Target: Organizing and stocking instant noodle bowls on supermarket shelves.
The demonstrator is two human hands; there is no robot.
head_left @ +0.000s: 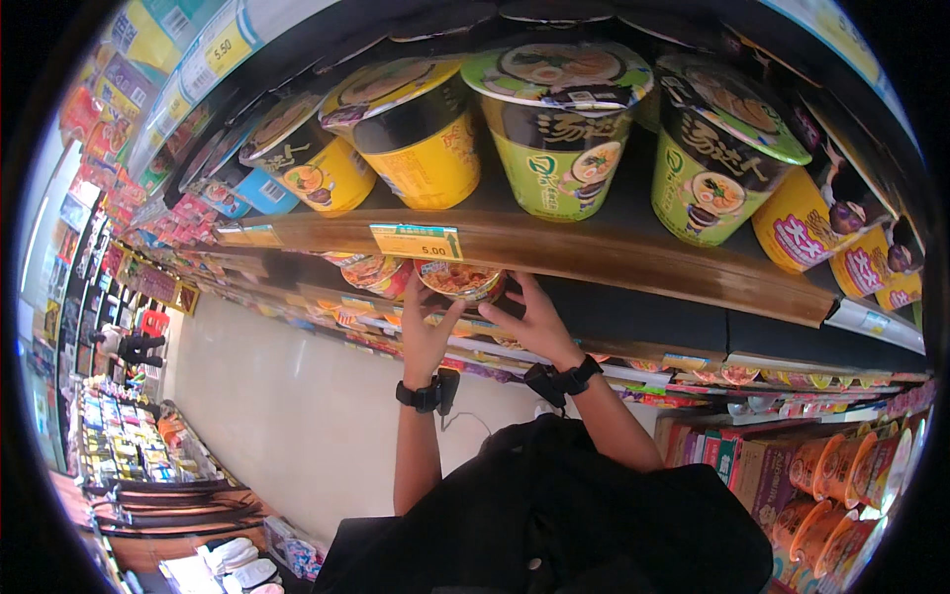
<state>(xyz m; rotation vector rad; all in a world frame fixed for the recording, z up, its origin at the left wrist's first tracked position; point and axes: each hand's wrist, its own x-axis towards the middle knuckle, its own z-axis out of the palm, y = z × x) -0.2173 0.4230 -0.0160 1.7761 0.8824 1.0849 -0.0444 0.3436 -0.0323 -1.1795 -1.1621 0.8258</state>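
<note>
A round instant noodle bowl with a picture of red-brown food on its lid sits between my two hands, partly under the wooden shelf edge. My left hand grips its left side, and my right hand holds the right side, thumbs toward me. The shelf edge hides some of the fingertips and the bowl's far part. Just left of my left hand stands a similar noodle bowl with a red side. A black strap with a small device is on each wrist.
Above the hands, the wooden-edged shelf carries green noodle cups, yellow cups and a yellow price tag. Lower shelves hold more packs. Orange noodle buckets are stacked at right. A person is far off at left.
</note>
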